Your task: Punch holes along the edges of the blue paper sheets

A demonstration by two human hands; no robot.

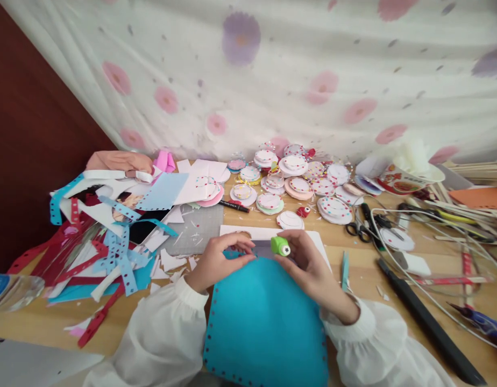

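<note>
My right hand (313, 266) grips a small green craft punch (279, 246) between thumb and fingers, its white face with a dark flower-shaped mark turned toward me. Below it lies a blue sheet (264, 317) with rows of small punched holes along its left, right and bottom edges. At the sheet's upper left edge is my left hand (224, 258), its fingers curved and a little apart from the thumb. Blue paper shows in that gap, and no object can be seen in the hand. White paper (321, 242) lies under the far end of the sheet.
Cut strips and paper scraps (119, 247) heap up on the left by a plastic bottle (14, 290). Dotted paper discs (295, 185) stand in stacks at the back. Scissors (358, 232), a black bar (430, 322) and white cable (434, 298) lie on the right.
</note>
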